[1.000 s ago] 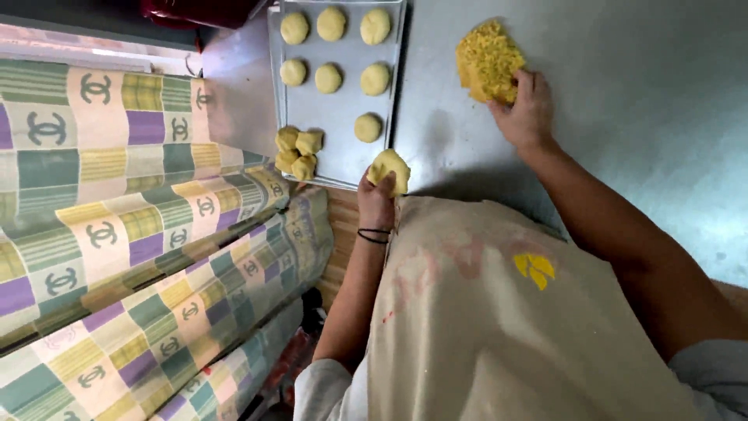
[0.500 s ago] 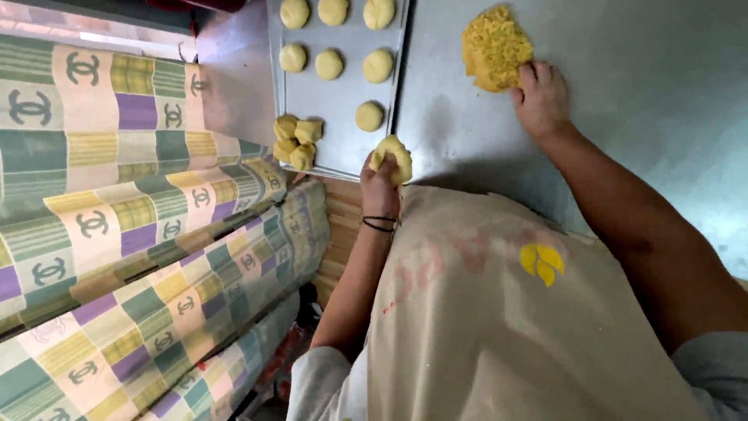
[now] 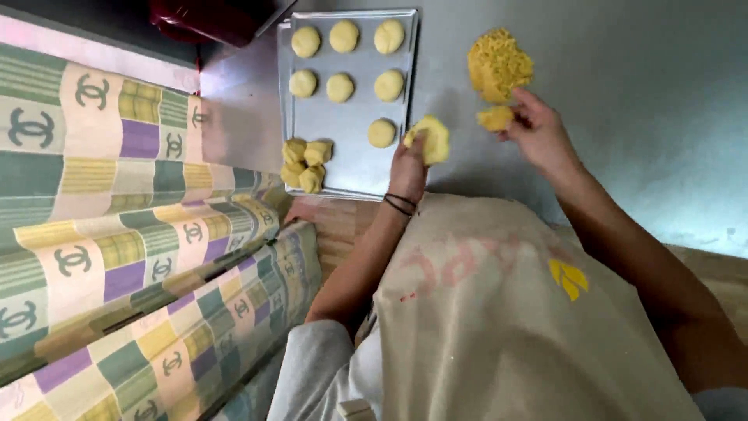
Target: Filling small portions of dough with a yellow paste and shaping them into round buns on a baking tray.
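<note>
Left hand (image 3: pixel 408 161) closed around flattened yellow dough piece (image 3: pixel 433 139) at tray's (image 3: pixel 354 148) 3 o'clock edge; right hand (image 3: pixel 538 131) pinching small dough lump (image 3: pixel 495 118), at 6 o'clock of crumbly dough mound (image 3: pixel 499 64); 7 dough balls (image 3: pixel 340 87) on tray

Grey metal tabletop (image 3: pixel 639 117) | rectangular baking tray (image 3: pixel 349 148), seven round dough balls (image 3: pixel 340 86) in rows, four rougher yellow pieces (image 3: pixel 305 162) clustered at near-left corner | dark red appliance (image 3: pixel 210 17) beyond tray | checked cloth (image 3: pixel 101 226), green, purple, cream, at left | beige apron (image 3: pixel 506 327), yellow mark.
</note>
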